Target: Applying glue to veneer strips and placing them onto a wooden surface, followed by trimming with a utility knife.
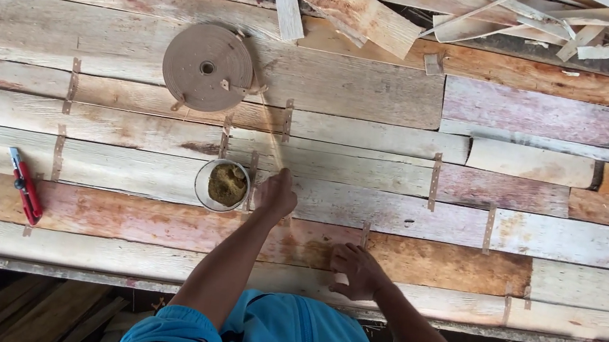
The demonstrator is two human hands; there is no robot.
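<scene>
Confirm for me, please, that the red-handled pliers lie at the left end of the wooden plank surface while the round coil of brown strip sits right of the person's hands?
Not quite: the round coil of brown strip sits up and to the left of the left hand and right hand, not right of them. The red-handled pliers do lie at the left end of the wooden plank surface, as the head view shows.

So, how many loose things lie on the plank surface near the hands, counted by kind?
Roll of strapping band: 1
Round tin of small nails: 1
Red-handled cutter: 1
Total: 3
The left hand holds the band's free end beside the tin; the right hand rests on a plank.
</scene>
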